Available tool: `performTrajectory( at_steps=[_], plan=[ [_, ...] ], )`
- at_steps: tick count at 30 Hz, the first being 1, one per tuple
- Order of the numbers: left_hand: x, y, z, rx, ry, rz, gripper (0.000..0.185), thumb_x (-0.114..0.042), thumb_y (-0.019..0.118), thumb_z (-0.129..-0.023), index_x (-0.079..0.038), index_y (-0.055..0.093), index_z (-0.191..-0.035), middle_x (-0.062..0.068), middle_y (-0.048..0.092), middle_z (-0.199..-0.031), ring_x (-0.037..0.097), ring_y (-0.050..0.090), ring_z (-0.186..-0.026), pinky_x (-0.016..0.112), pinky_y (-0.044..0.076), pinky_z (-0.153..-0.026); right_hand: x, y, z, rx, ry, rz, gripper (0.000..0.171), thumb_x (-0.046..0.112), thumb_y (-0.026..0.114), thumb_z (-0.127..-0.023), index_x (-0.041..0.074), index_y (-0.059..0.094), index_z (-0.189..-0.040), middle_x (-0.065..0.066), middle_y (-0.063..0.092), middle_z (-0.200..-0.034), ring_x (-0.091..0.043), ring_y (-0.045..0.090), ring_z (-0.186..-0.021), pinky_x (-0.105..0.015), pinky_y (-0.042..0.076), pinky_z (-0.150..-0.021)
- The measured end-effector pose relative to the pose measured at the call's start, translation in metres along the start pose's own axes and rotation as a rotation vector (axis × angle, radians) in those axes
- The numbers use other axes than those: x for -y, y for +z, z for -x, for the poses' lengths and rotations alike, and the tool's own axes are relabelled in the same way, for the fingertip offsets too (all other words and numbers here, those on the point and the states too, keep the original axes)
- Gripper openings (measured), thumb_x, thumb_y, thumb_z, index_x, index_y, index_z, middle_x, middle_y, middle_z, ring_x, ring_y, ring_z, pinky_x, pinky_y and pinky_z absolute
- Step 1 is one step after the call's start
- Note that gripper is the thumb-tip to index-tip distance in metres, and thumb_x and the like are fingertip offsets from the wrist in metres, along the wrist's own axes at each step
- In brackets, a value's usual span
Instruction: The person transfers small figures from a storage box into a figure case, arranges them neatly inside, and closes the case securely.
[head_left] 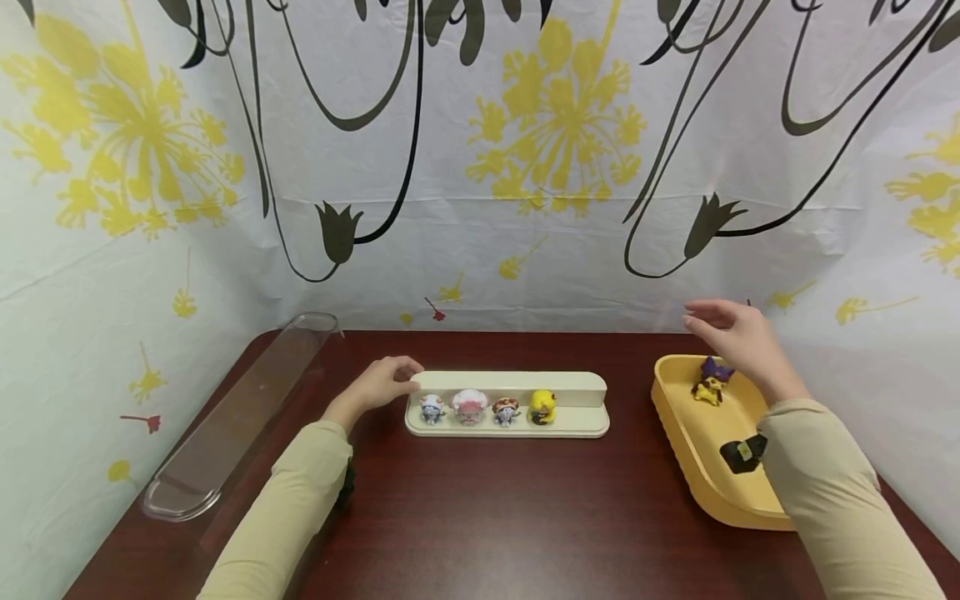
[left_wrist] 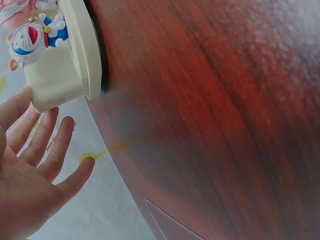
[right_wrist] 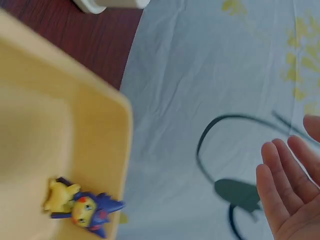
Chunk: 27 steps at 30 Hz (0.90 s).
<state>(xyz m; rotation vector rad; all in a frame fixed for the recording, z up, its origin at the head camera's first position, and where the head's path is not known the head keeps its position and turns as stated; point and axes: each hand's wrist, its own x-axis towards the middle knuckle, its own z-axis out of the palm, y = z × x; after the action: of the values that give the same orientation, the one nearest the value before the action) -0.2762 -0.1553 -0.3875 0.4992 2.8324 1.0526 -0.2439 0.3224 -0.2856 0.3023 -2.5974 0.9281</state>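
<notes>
I have my left hand (head_left: pixel 378 385) resting against the left end of the cream display stand (head_left: pixel 517 385), fingers straight and loosely spread, gripping nothing. My right hand (head_left: pixel 738 337) hovers above the far end of the yellow tray (head_left: pixel 678 433), fingers relaxed and empty, just over the purple-and-yellow figure (head_left: pixel 710 381) lying inside. Four small figures stand in a row on the stand's ledge, from the blue-and-white figure (head_left: pixel 432 408) at the left to the yellow figure (head_left: pixel 542 406) at the right. My worry is the stand: I judge that any extra push from my left fingers would slide it across the smooth dark table (head_left: pixel 510 517) and could topple that row. On the right, the figure lies close to the tray's wall, so a careless pinch may fumble it. The clear cover (head_left: pixel 240 417) lies well apart at the table's left edge.
</notes>
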Motion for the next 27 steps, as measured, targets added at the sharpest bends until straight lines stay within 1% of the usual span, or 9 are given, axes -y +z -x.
performTrajectory(
  at_steps=[2, 6, 9, 15, 17, 19, 21, 24, 27],
  plan=[
    [0.0, 0.0, 0.0, 0.0, 0.006, 0.004, 0.024, -0.013, 0.061, -0.084, -0.004, 0.059, -0.106, 0.007, 0.059, -0.096, 0.024, 0.054, -0.094, 0.039, 0.041, -0.081, -0.01, -0.002, 0.002, -0.009, 0.056, -0.076, 0.042, 0.032, 0.057, -0.086, 0.002, 0.056, -0.114, 0.003, 0.062, -0.095, 0.009, 0.051, -0.075, -0.013, 0.041, -0.064],
    [-0.001, 0.0, 0.001, 0.001, 0.007, 0.013, 0.025, -0.013, 0.061, -0.083, -0.004, 0.059, -0.106, 0.007, 0.059, -0.096, 0.024, 0.053, -0.094, 0.039, 0.041, -0.081, -0.033, -0.003, 0.005, -0.038, 0.144, -0.208, 0.048, 0.033, 0.055, -0.086, -0.003, 0.05, -0.117, 0.023, 0.056, -0.085, 0.008, 0.053, -0.074, -0.013, 0.044, -0.062],
    [0.0, -0.001, 0.002, 0.002, 0.009, 0.016, 0.025, -0.013, 0.061, -0.084, -0.004, 0.059, -0.107, 0.007, 0.059, -0.096, 0.024, 0.053, -0.094, 0.039, 0.041, -0.08, -0.047, -0.004, 0.007, -0.065, 0.187, -0.278, 0.047, 0.032, 0.055, -0.086, -0.004, 0.049, -0.116, 0.025, 0.056, -0.082, 0.007, 0.054, -0.074, -0.013, 0.044, -0.062],
    [0.002, 0.0, 0.0, -0.004, 0.01, 0.011, 0.024, -0.013, 0.061, -0.084, -0.004, 0.059, -0.106, 0.007, 0.059, -0.096, 0.023, 0.054, -0.093, 0.039, 0.042, -0.079, -0.06, -0.004, 0.016, -0.112, 0.266, -0.486, 0.019, 0.025, 0.059, -0.084, 0.017, 0.056, -0.101, 0.019, 0.059, -0.081, 0.004, 0.056, -0.072, -0.012, 0.045, -0.061],
    [0.002, 0.0, 0.0, -0.003, 0.009, 0.014, 0.024, -0.013, 0.061, -0.084, -0.004, 0.059, -0.106, 0.007, 0.059, -0.096, 0.023, 0.054, -0.093, 0.039, 0.042, -0.079, -0.074, -0.002, 0.016, -0.127, 0.289, -0.503, 0.021, 0.026, 0.06, -0.084, 0.015, 0.057, -0.102, 0.017, 0.06, -0.082, 0.002, 0.057, -0.072, -0.013, 0.045, -0.061],
    [0.002, 0.0, 0.001, -0.001, 0.012, 0.016, 0.024, -0.013, 0.061, -0.084, -0.004, 0.059, -0.106, 0.007, 0.059, -0.096, 0.024, 0.054, -0.093, 0.039, 0.042, -0.079, -0.102, 0.001, 0.014, -0.132, 0.307, -0.549, 0.024, 0.026, 0.061, -0.083, 0.013, 0.059, -0.103, 0.013, 0.061, -0.083, -0.001, 0.058, -0.073, -0.015, 0.046, -0.06],
    [0.001, 0.0, 0.001, -0.002, 0.009, 0.021, 0.024, -0.012, 0.061, -0.084, -0.004, 0.059, -0.106, 0.007, 0.059, -0.096, 0.024, 0.054, -0.093, 0.039, 0.042, -0.079, -0.136, 0.007, 0.011, -0.136, 0.341, -0.546, 0.03, 0.029, 0.062, -0.082, 0.012, 0.061, -0.106, 0.012, 0.061, -0.085, -0.003, 0.059, -0.075, -0.018, 0.047, -0.062],
    [0.001, 0.0, 0.001, -0.003, 0.005, 0.022, 0.024, -0.013, 0.061, -0.084, -0.004, 0.059, -0.106, 0.006, 0.059, -0.096, 0.023, 0.054, -0.093, 0.038, 0.042, -0.079, -0.19, 0.017, 0.007, -0.143, 0.402, -0.526, 0.037, 0.035, 0.064, -0.079, 0.015, 0.061, -0.11, 0.013, 0.06, -0.09, -0.002, 0.059, -0.078, -0.02, 0.048, -0.064],
    [0.001, 0.0, 0.0, -0.004, 0.009, 0.016, 0.024, -0.013, 0.061, -0.084, -0.003, 0.059, -0.106, 0.006, 0.059, -0.095, 0.023, 0.054, -0.092, 0.038, 0.042, -0.079, -0.224, 0.026, 0.007, -0.161, 0.453, -0.472, 0.045, 0.041, 0.065, -0.076, 0.014, 0.058, -0.112, 0.016, 0.059, -0.088, 0.0, 0.059, -0.076, -0.018, 0.047, -0.062]
  ],
)
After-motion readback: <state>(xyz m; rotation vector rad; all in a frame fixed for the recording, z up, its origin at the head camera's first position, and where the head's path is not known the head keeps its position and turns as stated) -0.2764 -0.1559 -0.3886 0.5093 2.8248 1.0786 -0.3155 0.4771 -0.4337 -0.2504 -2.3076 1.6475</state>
